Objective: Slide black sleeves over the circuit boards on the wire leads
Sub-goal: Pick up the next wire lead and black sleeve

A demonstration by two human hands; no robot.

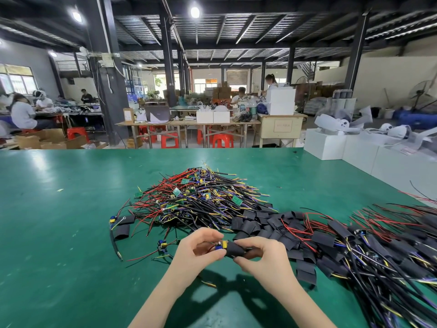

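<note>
My left hand (197, 253) pinches a small circuit board (220, 246) with yellow and blue parts, just above the green table (71, 221). My right hand (262, 256) grips a black sleeve (235, 249) whose open end meets the board's right side. Red lead wires run under my left palm. A big pile of unsleeved boards and wires (201, 200) lies behind my hands. Loose black sleeves (264, 223) lie to its right, and sleeved leads (378, 252) spread at the far right.
Another bare board with leads (162, 245) lies left of my left hand, and two loose sleeves (124, 224) lie farther left. White boxes (354, 150) stand along the table's right rear edge. People work at benches far behind.
</note>
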